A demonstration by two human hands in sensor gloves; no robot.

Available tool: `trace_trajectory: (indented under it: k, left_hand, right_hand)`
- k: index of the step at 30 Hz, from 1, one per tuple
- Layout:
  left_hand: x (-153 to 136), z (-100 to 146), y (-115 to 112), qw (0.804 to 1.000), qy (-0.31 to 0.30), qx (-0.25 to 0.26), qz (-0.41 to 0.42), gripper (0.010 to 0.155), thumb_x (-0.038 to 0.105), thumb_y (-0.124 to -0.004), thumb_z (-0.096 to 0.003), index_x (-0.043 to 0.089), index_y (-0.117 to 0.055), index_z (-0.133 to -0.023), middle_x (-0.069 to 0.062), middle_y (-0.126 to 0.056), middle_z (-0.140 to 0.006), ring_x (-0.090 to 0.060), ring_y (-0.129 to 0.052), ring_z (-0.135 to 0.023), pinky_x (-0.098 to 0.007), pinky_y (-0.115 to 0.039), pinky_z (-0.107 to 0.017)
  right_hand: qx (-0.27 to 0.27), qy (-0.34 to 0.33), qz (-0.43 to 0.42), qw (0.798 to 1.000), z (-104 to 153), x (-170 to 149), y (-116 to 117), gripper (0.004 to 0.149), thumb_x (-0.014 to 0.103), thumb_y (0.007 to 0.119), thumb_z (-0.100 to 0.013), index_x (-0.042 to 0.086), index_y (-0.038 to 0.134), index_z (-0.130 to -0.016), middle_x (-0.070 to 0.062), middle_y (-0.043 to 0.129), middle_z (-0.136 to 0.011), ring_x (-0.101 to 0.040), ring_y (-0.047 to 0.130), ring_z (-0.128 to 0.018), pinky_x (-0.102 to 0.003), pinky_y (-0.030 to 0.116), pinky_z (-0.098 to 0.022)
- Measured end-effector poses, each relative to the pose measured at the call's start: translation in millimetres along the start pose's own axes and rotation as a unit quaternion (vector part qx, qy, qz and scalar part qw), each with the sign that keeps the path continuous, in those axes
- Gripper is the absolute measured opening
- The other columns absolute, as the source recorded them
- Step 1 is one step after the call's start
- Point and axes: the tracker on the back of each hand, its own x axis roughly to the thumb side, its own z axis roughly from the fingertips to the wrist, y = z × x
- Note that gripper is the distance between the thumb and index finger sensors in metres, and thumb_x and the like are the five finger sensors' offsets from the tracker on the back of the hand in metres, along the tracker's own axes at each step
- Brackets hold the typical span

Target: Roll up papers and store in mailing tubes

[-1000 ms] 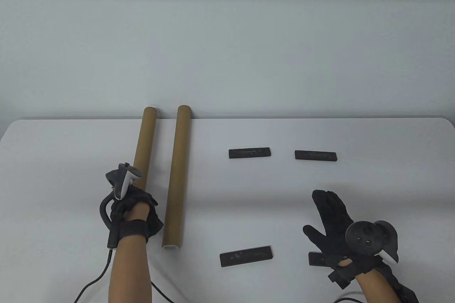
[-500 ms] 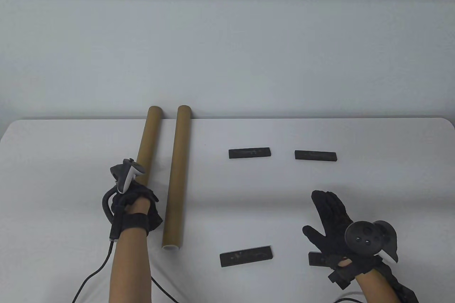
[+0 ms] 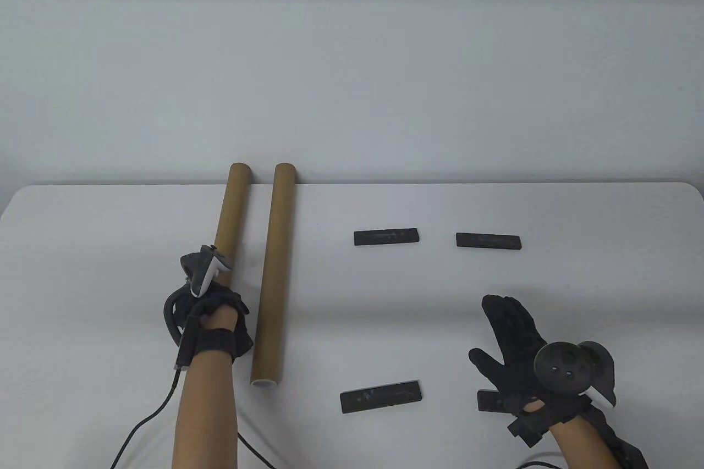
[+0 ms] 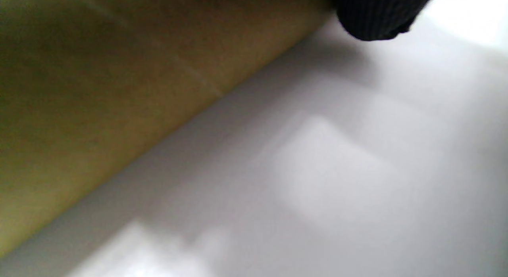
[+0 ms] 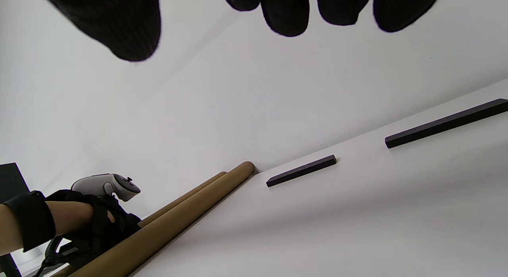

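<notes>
Two brown mailing tubes lie lengthwise on the white table. My left hand [image 3: 217, 320] grips the near end of the left tube [image 3: 231, 216], which hides that end. In the left wrist view this tube [image 4: 99, 90] fills the left side, with a gloved fingertip [image 4: 377, 15] against it. The right tube [image 3: 273, 271] lies free beside it, with white showing at its near end. My right hand [image 3: 511, 337] is open and empty, fingers spread, at the front right. Its fingers [image 5: 285, 11] hang at the top of the right wrist view, where both tubes [image 5: 178, 225] show. No loose paper is in view.
Several flat black bars lie on the table: two in the middle [image 3: 386, 236] [image 3: 488, 241], one near the front [image 3: 380, 395], and one partly under my right hand [image 3: 487, 400]. A cable [image 3: 143, 425] trails from my left wrist. The table's far edge [image 3: 495, 183] meets a plain wall.
My left hand has moved right and a little away from me with the left tube, whose far end has swung right, closer to the right tube. My right hand has not moved.
</notes>
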Motion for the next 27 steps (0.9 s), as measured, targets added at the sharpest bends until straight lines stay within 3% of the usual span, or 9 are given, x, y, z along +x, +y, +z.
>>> trace_trajectory:
  k: [7, 10, 13, 16, 19, 21, 24, 27]
  left_hand:
    - [-8.8, 16.9, 18.1, 1.0, -0.006, 0.008, 0.016, 0.107, 0.073, -0.066, -0.0336, 0.022, -0.003, -0.104, -0.012, -0.03, -0.113, -0.04, -0.054, -0.104, -0.05, -0.06, -0.074]
    - [-6.8, 44.8, 37.0, 0.999, -0.032, 0.037, 0.016, 0.106, 0.072, -0.066, -0.0343, 0.022, -0.004, -0.105, -0.014, -0.026, -0.115, -0.046, -0.052, -0.108, -0.06, -0.051, -0.08]
    - [3.6, 91.3, 53.4, 0.987, -0.112, 0.11, 0.014, 0.105, 0.072, -0.067, -0.0347, 0.025, -0.006, -0.106, -0.012, -0.023, -0.117, -0.047, -0.045, -0.111, -0.065, -0.044, -0.081]
    - [14.7, 145.0, 50.8, 0.954, -0.223, 0.199, -0.012, 0.103, 0.071, -0.069, -0.0349, 0.029, -0.008, -0.107, -0.009, -0.02, -0.118, -0.048, -0.035, -0.114, -0.065, -0.038, -0.081]
    - [15.9, 190.6, 31.3, 0.9, -0.334, 0.275, -0.049, 0.099, 0.069, -0.069, -0.0361, 0.032, -0.012, -0.107, -0.007, -0.019, -0.119, -0.045, -0.032, -0.114, -0.062, -0.036, -0.081]
    - [12.8, 211.4, 15.9, 0.885, -0.349, 0.299, -0.073, 0.098, 0.07, -0.069, -0.036, 0.034, -0.013, -0.108, -0.003, -0.018, -0.12, -0.042, -0.028, -0.116, -0.061, -0.031, -0.081]
    - [3.7, 226.1, -9.6, 0.853, -0.402, 0.322, -0.085, 0.098, 0.071, -0.068, -0.0355, 0.036, -0.013, -0.108, -0.002, -0.014, -0.119, -0.04, -0.023, -0.115, -0.059, -0.029, -0.081]
    - [-5.8, 222.7, -30.3, 0.83, -0.446, 0.326, -0.077, 0.095, 0.071, -0.068, -0.0349, 0.038, -0.017, -0.108, 0.0, -0.015, -0.119, -0.039, -0.022, -0.115, -0.058, -0.029, -0.08]
  right_hand:
    - [-0.004, 0.0, 0.003, 1.0, 0.2, 0.0, -1.0, 0.09, 0.053, 0.074, -0.054, 0.0, 0.036, -0.115, -0.031, 0.044, -0.115, -0.067, 0.046, -0.102, -0.077, 0.051, -0.065]
    - [-0.004, 0.001, 0.004, 1.0, -0.2, 0.2, -0.6, 0.09, 0.053, 0.075, -0.054, 0.0, 0.036, -0.115, -0.031, 0.044, -0.115, -0.067, 0.046, -0.102, -0.077, 0.05, -0.065]
    - [0.004, -0.006, 0.021, 1.0, -1.0, 3.2, 1.9, 0.091, 0.054, 0.075, -0.053, 0.0, 0.037, -0.115, -0.031, 0.044, -0.115, -0.067, 0.045, -0.103, -0.078, 0.049, -0.066]
    - [0.004, -0.014, 0.038, 0.999, -0.9, 7.6, 2.7, 0.091, 0.054, 0.075, -0.053, 0.001, 0.037, -0.115, -0.03, 0.044, -0.116, -0.066, 0.045, -0.103, -0.078, 0.047, -0.066]
    - [0.008, -0.023, 0.051, 0.998, -0.4, 11.7, 3.8, 0.091, 0.055, 0.075, -0.053, 0.001, 0.038, -0.116, -0.03, 0.044, -0.116, -0.066, 0.045, -0.104, -0.078, 0.046, -0.066]
    - [0.01, -0.026, 0.058, 0.998, -0.5, 13.3, 4.1, 0.09, 0.055, 0.075, -0.053, 0.001, 0.039, -0.116, -0.03, 0.044, -0.116, -0.066, 0.045, -0.104, -0.078, 0.046, -0.066]
    - [0.009, -0.028, 0.068, 0.997, -0.7, 13.6, 2.5, 0.09, 0.055, 0.076, -0.052, 0.001, 0.04, -0.115, -0.03, 0.044, -0.116, -0.066, 0.045, -0.103, -0.078, 0.046, -0.066]
    - [0.01, -0.031, 0.072, 0.997, -0.4, 14.6, 2.7, 0.089, 0.054, 0.076, -0.053, 0.002, 0.041, -0.115, -0.03, 0.044, -0.116, -0.066, 0.045, -0.103, -0.079, 0.046, -0.066]
